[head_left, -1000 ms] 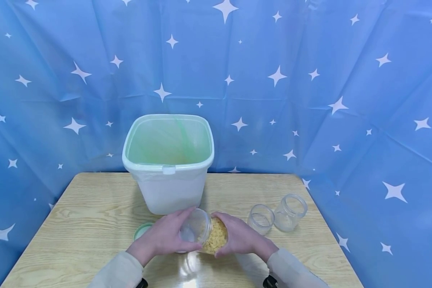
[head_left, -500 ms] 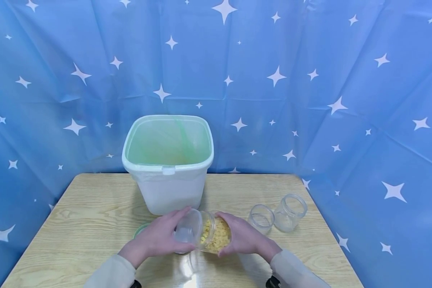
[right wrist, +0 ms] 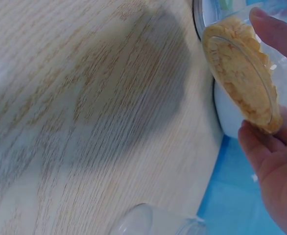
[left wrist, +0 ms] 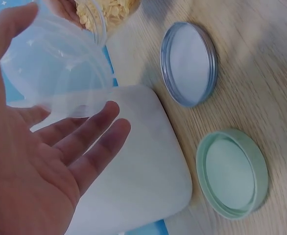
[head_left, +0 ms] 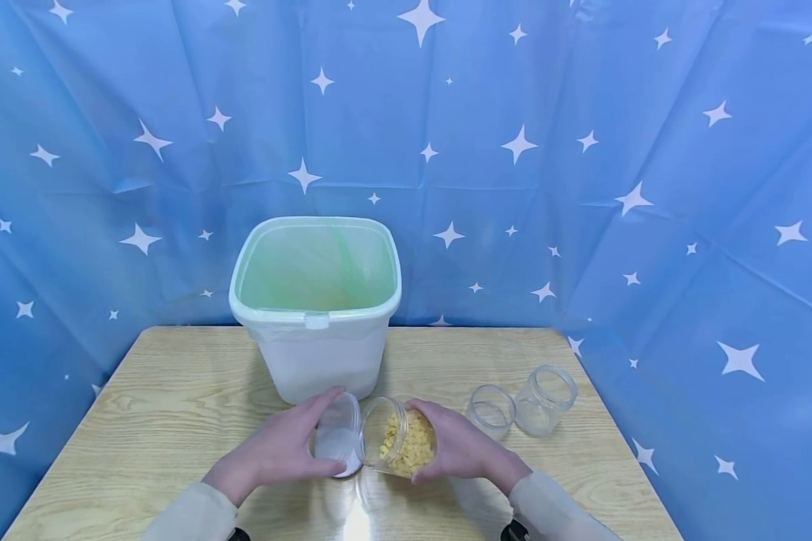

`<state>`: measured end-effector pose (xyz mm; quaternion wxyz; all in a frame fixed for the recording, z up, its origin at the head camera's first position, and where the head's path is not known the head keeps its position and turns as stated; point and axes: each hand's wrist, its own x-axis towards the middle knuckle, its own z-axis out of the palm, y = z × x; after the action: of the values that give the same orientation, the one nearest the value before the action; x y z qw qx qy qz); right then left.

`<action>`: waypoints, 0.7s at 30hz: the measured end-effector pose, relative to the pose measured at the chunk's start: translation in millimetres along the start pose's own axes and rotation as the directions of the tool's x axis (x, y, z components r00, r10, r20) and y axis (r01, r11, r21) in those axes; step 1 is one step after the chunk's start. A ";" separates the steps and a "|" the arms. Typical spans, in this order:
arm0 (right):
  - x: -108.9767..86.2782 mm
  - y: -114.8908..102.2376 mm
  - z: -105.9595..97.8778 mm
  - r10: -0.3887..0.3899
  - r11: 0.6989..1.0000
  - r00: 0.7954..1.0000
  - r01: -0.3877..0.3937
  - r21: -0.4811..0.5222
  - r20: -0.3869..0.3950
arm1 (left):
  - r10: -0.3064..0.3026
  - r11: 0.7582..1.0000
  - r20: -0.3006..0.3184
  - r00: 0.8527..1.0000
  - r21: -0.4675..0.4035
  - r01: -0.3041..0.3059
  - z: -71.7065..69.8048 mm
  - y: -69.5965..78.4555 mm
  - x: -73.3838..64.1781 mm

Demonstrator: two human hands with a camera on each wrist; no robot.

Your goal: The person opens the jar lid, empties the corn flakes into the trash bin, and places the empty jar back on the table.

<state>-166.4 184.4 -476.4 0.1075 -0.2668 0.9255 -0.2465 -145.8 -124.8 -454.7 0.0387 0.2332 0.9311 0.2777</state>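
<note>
My left hand point(head_left: 277, 447) grips a clear, rounded plastic cup point(left wrist: 60, 58) between thumb and fingers; no contents show in it. In my right hand point(head_left: 456, 443) is a clear jar point(head_left: 372, 436) tipped on its side, its mouth toward the cup. Pale yellow flakes point(head_left: 413, 443) fill the bottom part of that jar and lie toward its base, which faces the right wrist camera. Jar mouth and cup rim overlap at the edge in the head view. Below the left hand, a silver-rimmed lid point(left wrist: 188, 63) and a green lid point(left wrist: 231, 174) lie on the table.
A tall white bin point(head_left: 321, 353) with a pale green inside stands just behind the hands. Two clear glass jars point(head_left: 490, 413) sit side by side at the right on the wooden table point(head_left: 142, 398). A blue star-patterned curtain point(head_left: 480, 98) hangs behind and around the table.
My left hand has drawn leftward with the cup, which overlapped the jar's mouth before. My right hand and the jar of flakes have shifted slightly right.
</note>
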 end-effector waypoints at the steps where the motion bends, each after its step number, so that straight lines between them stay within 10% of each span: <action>1: -0.2 0.2 -0.2 0.003 1.000 1.000 -0.003 0.002 0.002 | 0.003 1.000 0.001 1.000 -0.001 -0.003 -0.7 -1.9 -1.2; 10: -1.9 4.0 0.1 0.014 1.000 1.000 -0.014 0.014 0.011 | 0.020 0.995 0.053 0.998 -0.101 -0.014 -10.0 -24.3 -15.2; 21: -4.0 2.8 0.2 -0.004 1.000 1.000 0.004 0.030 0.007 | -0.111 0.968 0.047 0.993 -0.223 0.118 -27.4 -59.8 -33.1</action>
<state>-164.2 188.6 -477.8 0.1142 -0.2678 0.9208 -0.2596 -146.7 -197.7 -465.5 0.0969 0.1780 0.9047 0.3748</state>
